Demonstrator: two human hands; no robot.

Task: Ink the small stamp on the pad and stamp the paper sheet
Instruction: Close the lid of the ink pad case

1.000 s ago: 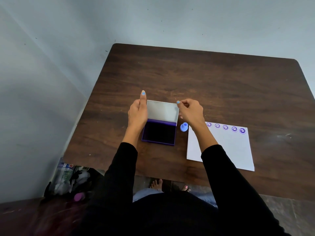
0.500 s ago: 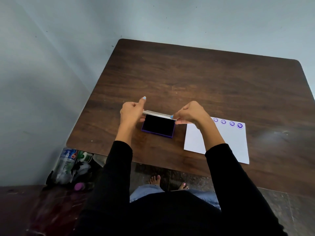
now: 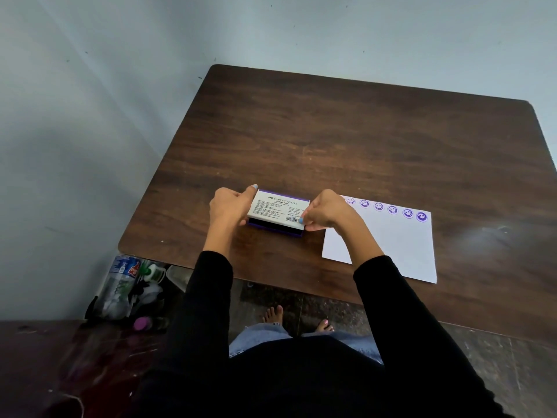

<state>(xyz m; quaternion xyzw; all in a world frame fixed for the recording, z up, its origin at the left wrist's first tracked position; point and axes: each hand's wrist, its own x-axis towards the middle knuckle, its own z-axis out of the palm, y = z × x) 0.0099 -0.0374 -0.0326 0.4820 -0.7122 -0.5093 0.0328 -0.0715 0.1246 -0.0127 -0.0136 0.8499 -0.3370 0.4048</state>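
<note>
A purple stamp pad [image 3: 278,211] lies on the brown table [image 3: 346,146] near its front edge. Its white printed lid is tilted down almost flat, with a thin dark gap along the front. My left hand [image 3: 230,206] grips the lid's left edge. My right hand [image 3: 324,214] pinches its front right corner. To the right lies the white paper sheet [image 3: 391,245], with a row of several purple smiley prints along its far edge. My right hand hides the small stamp.
Plastic bottles and a dark bag [image 3: 129,288] crowd the floor by the table's left front corner, against the wall. My bare feet [image 3: 298,321] show under the table's front edge.
The pad's lid went from upright and open to nearly flat over the ink, both hands following it down. The small blue stamp beside the pad is now out of sight.
</note>
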